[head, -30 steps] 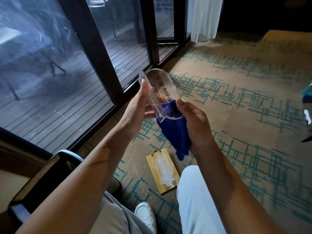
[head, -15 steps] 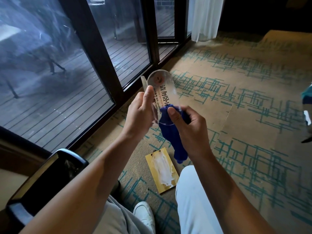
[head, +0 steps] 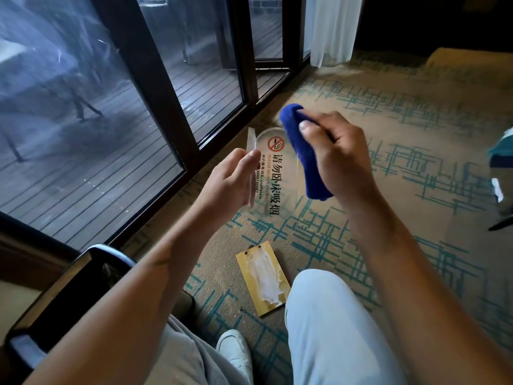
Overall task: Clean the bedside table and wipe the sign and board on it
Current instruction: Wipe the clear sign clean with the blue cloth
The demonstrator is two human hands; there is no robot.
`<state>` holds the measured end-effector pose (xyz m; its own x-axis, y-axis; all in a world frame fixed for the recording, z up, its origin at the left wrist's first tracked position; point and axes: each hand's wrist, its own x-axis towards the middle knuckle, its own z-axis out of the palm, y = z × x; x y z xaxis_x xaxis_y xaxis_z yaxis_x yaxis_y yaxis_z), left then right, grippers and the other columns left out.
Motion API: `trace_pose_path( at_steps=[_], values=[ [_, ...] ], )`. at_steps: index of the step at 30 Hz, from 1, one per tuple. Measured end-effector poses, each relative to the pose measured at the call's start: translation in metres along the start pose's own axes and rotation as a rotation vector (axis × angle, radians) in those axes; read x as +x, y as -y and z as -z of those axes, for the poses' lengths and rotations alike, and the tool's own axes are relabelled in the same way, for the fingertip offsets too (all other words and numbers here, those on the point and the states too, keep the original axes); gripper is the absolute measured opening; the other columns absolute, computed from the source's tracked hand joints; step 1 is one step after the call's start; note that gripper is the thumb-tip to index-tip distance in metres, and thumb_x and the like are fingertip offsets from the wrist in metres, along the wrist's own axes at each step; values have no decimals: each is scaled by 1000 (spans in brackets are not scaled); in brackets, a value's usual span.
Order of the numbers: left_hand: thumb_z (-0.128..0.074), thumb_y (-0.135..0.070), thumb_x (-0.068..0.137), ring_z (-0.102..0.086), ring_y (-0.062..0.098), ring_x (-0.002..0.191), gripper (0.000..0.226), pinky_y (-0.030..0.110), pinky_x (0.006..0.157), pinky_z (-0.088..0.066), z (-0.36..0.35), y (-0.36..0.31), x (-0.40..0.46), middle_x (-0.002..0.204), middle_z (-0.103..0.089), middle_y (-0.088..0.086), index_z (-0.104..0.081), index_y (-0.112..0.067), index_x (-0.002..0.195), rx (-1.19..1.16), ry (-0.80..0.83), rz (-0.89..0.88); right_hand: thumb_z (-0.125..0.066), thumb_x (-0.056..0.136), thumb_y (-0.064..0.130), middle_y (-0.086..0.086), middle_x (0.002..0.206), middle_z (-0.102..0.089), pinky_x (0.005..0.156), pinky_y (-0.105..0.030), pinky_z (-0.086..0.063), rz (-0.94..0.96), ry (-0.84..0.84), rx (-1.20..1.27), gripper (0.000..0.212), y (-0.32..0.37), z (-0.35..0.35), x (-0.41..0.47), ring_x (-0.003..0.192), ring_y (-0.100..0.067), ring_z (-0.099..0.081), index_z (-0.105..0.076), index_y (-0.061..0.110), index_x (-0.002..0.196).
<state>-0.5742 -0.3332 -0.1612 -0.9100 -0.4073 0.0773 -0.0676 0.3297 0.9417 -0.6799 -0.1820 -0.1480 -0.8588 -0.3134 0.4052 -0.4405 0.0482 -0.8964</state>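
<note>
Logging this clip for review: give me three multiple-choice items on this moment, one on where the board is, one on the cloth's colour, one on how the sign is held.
1. Where is the yellow board?
A. On the carpet beside the person's knee
B. In the left hand
C. Leaning on the window glass

2. What colour is the cloth?
A. White
B. Blue
C. Green

3. How is the clear sign held?
A. Lying on the carpet
B. Pinched at its edge by the left hand
C. Wrapped fully in the cloth

Answers: 1 A, it lies flat on the carpet by the knee; 2 B, the wad in the right hand is deep blue; 3 B, the left fingers grip its left edge in the air.
</note>
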Motion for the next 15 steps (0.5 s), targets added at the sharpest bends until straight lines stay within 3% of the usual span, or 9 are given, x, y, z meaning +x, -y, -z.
trace_pose_path(
  at_steps=[3,7,9,12,15],
  values=[
    [-45,-53,97,-57,9,59,34,30,59,-43,-4,3,2,69,-60,-6,-53,-23,82,143,-40,-25,-62,92,22,10,106,-60,89,-8,-40,111,59,-196,25,-1,-5,0,98,3,-57,-74,23,113],
    [-40,-38,106,-55,-2,51,27,13,50,-37,-11,0,0,64,-59,-5,-51,-19,89,293,-74,-78,-65,90,22,9,104,-54,88,-2,-35,167,66,-265,25,-6,-6,-2,93,9,-53,-74,19,114],
    [-40,-36,106,-55,-3,53,27,13,51,-37,-14,-1,-1,63,-59,-5,-51,-17,91,314,-89,-96,-65,90,21,8,103,-55,88,-2,-35,164,52,-254,24,-7,-6,-5,92,14,-52,-74,18,113],
    [-38,-36,107,-55,-2,54,33,24,58,-41,-14,-1,0,62,-59,-4,-53,-10,96,313,-126,-89,-67,89,21,3,102,-57,88,-5,-37,179,40,-260,23,-10,-8,-18,89,5,-53,-75,17,110],
    [-36,-36,107,-55,-9,57,34,19,56,-38,-9,-5,5,64,-56,-6,-53,-7,98,359,-198,-62,-70,86,19,1,100,-57,86,-7,-38,180,79,-250,23,-14,-13,-38,91,-1,-54,-75,18,109]
  ],
)
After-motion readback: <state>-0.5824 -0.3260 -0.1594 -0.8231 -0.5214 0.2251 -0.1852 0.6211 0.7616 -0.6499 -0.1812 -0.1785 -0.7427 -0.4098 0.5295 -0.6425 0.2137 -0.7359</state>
